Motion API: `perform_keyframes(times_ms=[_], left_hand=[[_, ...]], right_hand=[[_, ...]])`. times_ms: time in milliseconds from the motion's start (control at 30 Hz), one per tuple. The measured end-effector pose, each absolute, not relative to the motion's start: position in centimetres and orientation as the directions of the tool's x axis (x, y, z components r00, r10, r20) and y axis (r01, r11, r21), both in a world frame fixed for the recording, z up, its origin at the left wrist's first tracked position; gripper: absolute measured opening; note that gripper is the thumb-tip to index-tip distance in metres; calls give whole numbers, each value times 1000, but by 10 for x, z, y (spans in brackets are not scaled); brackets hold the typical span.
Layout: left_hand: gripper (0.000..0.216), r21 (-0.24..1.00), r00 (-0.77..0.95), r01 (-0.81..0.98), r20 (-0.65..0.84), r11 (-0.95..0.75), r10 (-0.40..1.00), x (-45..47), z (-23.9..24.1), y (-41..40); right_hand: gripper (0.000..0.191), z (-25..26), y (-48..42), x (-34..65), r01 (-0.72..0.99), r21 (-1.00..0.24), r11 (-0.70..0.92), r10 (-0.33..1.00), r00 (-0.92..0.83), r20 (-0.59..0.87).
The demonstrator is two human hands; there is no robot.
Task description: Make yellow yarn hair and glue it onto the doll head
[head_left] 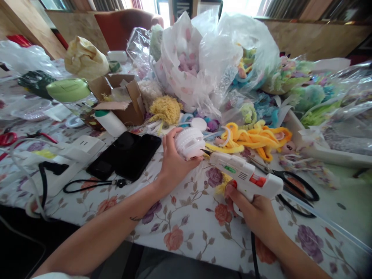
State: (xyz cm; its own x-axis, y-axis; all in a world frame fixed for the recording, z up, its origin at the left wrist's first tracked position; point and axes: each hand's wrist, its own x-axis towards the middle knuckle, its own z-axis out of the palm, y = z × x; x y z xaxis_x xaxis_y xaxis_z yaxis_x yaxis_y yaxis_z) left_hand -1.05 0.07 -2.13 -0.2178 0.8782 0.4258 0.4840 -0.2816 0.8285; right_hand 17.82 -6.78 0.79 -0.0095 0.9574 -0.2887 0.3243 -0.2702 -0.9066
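My left hand is closed around a white rounded spool-like piece with ribbed, slotted sides; its exact kind I cannot make out. In my right hand is a white hot glue gun, its grip wrapped by my fingers. The gun's dark nozzle points left and meets or nearly meets the right side of the white piece. A clear glue stick runs out of its back end. Behind the gun lie black-handled scissors and a bundle of orange-yellow fuzzy strips.
Black phones with a wrist cord and a white power strip with cables lie at left. A cardboard box, a green-lidded jar and plastic bags crowd the back. A white tray stands at right.
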Motion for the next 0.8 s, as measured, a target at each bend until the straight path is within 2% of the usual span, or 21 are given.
perform_keyframes(times_ms=[167,367,800], left_hand=[[79,811,-214,503,451,-298,867,-10,-22,2],[79,808,-219,516,445,-284,868,-9,-20,0],[79,796,-203,525,461,-301,864,-10,-22,0]], right_hand=[[38,7,-69,177,320,-908,-269,949,-71,-306],[37,4,-68,181,363,-884,-296,947,-11,-321],[32,12,-74,170,327,-900,-287,954,14,-300]])
